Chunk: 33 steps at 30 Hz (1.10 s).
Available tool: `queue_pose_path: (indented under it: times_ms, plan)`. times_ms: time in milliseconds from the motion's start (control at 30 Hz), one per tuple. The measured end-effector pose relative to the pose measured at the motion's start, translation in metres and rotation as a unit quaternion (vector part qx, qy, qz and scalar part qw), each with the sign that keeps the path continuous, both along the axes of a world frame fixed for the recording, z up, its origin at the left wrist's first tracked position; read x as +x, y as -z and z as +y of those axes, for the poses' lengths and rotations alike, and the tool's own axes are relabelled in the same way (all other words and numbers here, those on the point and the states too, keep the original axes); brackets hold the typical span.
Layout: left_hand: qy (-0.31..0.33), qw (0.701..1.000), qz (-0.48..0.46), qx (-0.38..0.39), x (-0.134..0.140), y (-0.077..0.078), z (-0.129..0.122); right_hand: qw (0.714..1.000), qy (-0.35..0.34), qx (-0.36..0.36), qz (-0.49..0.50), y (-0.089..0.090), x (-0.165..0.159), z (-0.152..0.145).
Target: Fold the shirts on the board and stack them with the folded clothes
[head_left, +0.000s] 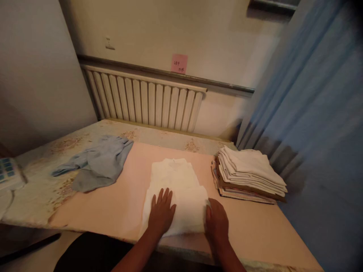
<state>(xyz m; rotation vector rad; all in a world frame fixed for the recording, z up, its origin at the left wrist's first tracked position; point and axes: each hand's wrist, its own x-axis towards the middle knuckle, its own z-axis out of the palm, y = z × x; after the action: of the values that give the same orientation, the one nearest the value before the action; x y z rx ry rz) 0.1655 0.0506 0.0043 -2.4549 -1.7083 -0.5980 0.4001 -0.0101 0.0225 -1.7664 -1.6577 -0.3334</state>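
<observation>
A white garment (181, 177), partly folded, lies flat in front of me on a pink cloth (133, 181). My left hand (162, 211) rests palm down on its left part, fingers spread. At the garment's right edge, my right hand (217, 223) has its fingers curled in and pinches the fabric there; the fingertips are partly hidden.
A stack of folded clothes (252, 173) stands on the right of the table, beside a blue curtain (312, 132). On the left lies a crumpled grey-blue garment (103, 162). A white device (11, 175) sits at the far left. A radiator (147, 100) lines the wall behind.
</observation>
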Motion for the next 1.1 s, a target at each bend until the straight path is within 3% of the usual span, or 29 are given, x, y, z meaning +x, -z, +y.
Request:
queue_pose_path:
  times_ms: [100, 200, 267, 500, 800, 967, 1100]
  plan:
    - [-0.006, 1.000, 0.013, 0.008, 0.000, -0.002, -0.001, 0.994, -0.098, 0.032, -0.047, 0.003, -0.028, 0.014]
    - [-0.004, 1.000, 0.019, 0.019, 0.000, -0.003, -0.002, 0.974, -0.196, -0.024, -0.111, 0.015, -0.046, 0.026]
    - [-0.004, 0.999, 0.021, 0.023, -0.001, -0.002, -0.002, 0.964, -0.218, -0.072, -0.134, 0.021, -0.047, 0.032]
    - [-0.011, 0.999, 0.030, 0.005, 0.000, -0.001, 0.000, 0.972, -0.149, -0.128, -0.132, 0.025, -0.025, 0.041]
    - [-0.041, 0.998, 0.034, -0.032, 0.014, -0.010, -0.001, 0.978, -0.132, -0.108, -0.124, 0.025, -0.027, 0.040]
    - [0.032, 0.998, 0.039, -0.029, 0.034, -0.005, -0.018, 0.978, -0.131, -0.102, -0.129, 0.025, -0.026, 0.040]
    - [0.077, 0.996, 0.043, -0.010, 0.032, 0.006, -0.026, 0.977, -0.129, -0.100, -0.135, 0.027, -0.026, 0.040]
